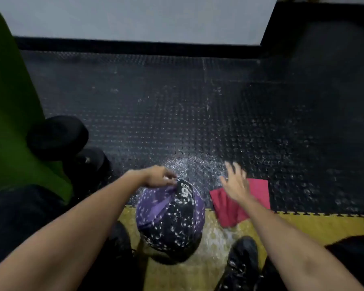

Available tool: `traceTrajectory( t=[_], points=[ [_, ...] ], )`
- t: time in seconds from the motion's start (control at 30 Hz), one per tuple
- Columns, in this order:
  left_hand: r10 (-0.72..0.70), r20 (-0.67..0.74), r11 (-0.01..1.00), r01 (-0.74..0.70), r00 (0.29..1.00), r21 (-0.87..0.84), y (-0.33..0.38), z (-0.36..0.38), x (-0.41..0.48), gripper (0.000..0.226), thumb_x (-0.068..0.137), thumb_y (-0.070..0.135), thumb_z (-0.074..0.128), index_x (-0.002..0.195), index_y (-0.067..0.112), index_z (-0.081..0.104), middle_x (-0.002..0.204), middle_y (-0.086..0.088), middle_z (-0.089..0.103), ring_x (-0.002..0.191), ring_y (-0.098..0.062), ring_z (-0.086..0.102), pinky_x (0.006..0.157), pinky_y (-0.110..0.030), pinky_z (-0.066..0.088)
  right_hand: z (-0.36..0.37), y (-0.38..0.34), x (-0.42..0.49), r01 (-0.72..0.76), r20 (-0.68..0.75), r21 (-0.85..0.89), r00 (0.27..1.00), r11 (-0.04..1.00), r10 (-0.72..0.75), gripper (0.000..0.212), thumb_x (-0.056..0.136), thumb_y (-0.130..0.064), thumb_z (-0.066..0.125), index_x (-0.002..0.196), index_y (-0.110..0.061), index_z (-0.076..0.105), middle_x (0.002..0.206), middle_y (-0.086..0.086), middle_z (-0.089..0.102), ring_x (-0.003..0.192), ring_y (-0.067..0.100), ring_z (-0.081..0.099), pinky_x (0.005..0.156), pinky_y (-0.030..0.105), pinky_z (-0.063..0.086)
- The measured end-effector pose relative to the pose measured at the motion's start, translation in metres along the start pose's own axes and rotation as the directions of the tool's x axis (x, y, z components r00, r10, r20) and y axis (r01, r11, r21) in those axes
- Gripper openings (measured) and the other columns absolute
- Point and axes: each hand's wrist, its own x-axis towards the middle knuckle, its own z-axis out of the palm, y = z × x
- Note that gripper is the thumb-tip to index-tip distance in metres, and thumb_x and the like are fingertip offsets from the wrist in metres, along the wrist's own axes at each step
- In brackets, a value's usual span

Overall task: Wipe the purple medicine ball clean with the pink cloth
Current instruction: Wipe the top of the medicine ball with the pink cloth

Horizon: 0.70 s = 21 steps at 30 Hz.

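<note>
The purple and black medicine ball point(170, 219), speckled with white flecks and marked "5 KG", stands on the floor between my feet. My left hand point(159, 176) rests on its far top edge, fingers curved over the rim. The pink cloth point(229, 208) lies crumpled on the floor just right of the ball. My right hand point(236, 182) hovers over the cloth's far left part with fingers spread and straight, holding nothing.
Black studded rubber floor point(176, 114) stretches ahead, with a wet patch point(197, 166) beyond the ball. A yellow mat strip point(302, 224) runs under my shoes point(243, 261). Dark round weights point(58, 137) and a green pad point(6, 114) stand at the left, a white wall behind.
</note>
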Motion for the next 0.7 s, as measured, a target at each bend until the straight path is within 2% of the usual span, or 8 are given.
traceTrajectory(
  t=[0.07,0.17,0.3,0.4,0.53,0.57,0.63,0.7],
  points=[
    [-0.046,0.022,0.999,0.047,0.999,-0.025,-0.012,0.021,0.004,0.056,0.095,0.048,0.042,0.145,0.026,0.032,0.149,-0.002,0.032,0.133,-0.025,0.034,0.110,-0.049,0.029,0.033,0.011,-0.006,-0.058,0.105,-0.045,0.992,0.997,0.063,0.055,0.095,-0.033,0.040,0.144,-0.023,0.017,0.150,0.008,0.018,0.134,0.031,0.022,0.108,0.050,0.028],
    [-0.116,-0.107,0.991,0.107,0.988,-0.082,-0.028,0.065,0.014,0.068,0.089,0.066,0.033,0.148,0.038,0.017,0.157,0.008,0.011,0.144,-0.028,0.008,0.111,-0.060,0.018,0.087,0.030,-0.012,-0.141,0.203,-0.073,0.967,0.987,0.153,0.055,0.095,-0.033,0.041,0.143,-0.020,0.020,0.147,0.009,0.026,0.131,0.030,0.028,0.106,0.047,0.031],
    [-0.182,-0.371,0.982,0.147,0.911,-0.122,-0.028,0.075,0.025,0.073,0.076,0.075,0.023,0.142,0.044,0.031,0.153,0.011,0.025,0.140,-0.017,0.024,0.108,-0.060,0.027,0.123,0.037,-0.005,-0.219,0.226,-0.108,0.944,0.970,0.239,0.051,0.095,-0.036,0.041,0.139,-0.015,0.027,0.141,0.012,0.033,0.126,0.029,0.034,0.101,0.042,0.035],
    [-0.182,-0.393,0.979,0.131,0.901,-0.154,-0.030,0.072,0.031,0.072,0.076,0.074,0.024,0.140,0.044,0.034,0.152,0.012,0.028,0.139,-0.015,0.027,0.109,-0.057,0.027,0.138,0.045,0.002,-0.205,0.121,-0.212,0.965,0.956,0.234,0.043,0.094,-0.035,0.044,0.130,-0.013,0.037,0.129,0.009,0.041,0.116,0.023,0.040,0.096,0.036,0.039],
    [-0.203,-0.380,0.970,0.133,0.902,-0.204,-0.030,0.062,0.036,0.071,0.075,0.074,0.026,0.138,0.044,0.036,0.151,0.015,0.029,0.138,-0.012,0.028,0.111,-0.052,0.026,0.147,0.052,0.018,-0.226,0.001,-0.243,0.972,0.943,0.233,0.030,0.095,-0.019,0.043,0.124,-0.013,0.045,0.124,0.007,0.047,0.111,0.023,0.044,0.094,0.035,0.040],
    [-0.202,-0.379,0.970,0.129,0.903,-0.208,-0.030,0.061,0.037,0.071,0.075,0.074,0.026,0.138,0.045,0.036,0.151,0.015,0.030,0.138,-0.012,0.029,0.111,-0.050,0.027,0.149,0.053,0.020,-0.273,-0.037,-0.180,0.962,0.945,0.271,0.028,0.094,-0.017,0.042,0.121,-0.012,0.047,0.122,0.007,0.050,0.111,0.024,0.045,0.094,0.036,0.039],
    [-0.206,-0.382,0.967,0.129,0.901,-0.218,-0.032,0.058,0.038,0.071,0.074,0.074,0.026,0.137,0.045,0.037,0.150,0.016,0.031,0.137,-0.011,0.030,0.109,-0.046,0.028,0.146,0.049,0.020,-0.425,-0.139,0.102,0.889,0.900,0.436,0.022,0.094,-0.015,0.043,0.114,-0.009,0.051,0.114,0.008,0.056,0.106,0.027,0.050,0.091,0.041,0.038],
    [-0.213,-0.376,0.964,0.133,0.902,-0.229,-0.034,0.057,0.037,0.071,0.074,0.074,0.026,0.137,0.046,0.038,0.149,0.017,0.032,0.136,-0.010,0.031,0.108,-0.044,0.029,0.134,0.043,0.018,-0.487,-0.151,0.442,0.788,0.754,0.597,0.016,0.094,-0.013,0.042,0.107,-0.008,0.051,0.108,0.011,0.059,0.098,0.029,0.055,0.087,0.043,0.041]
  ],
)
